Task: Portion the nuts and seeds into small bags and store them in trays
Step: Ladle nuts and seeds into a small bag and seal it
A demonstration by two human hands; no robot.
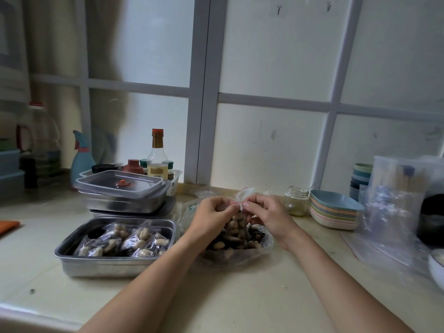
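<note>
Head view: left hand point(212, 213) and right hand point(266, 212), fingertips meeting, each pinch the red-lined mouth of a small bag point(236, 225) of pale nuts, which hangs between and just below them. Directly beneath, an open large bag point(254, 252) of nuts and dark seeds lies mid-counter point(240, 296). Toward the counter's left edge, a steel tray point(108, 266) holds filled bags point(134, 240).

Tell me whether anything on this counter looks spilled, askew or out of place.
Little stands out. A pale crumb and a dark speck lie loose on the counter. The left hand and right hand pinch the small bag above the open large bag.
</note>
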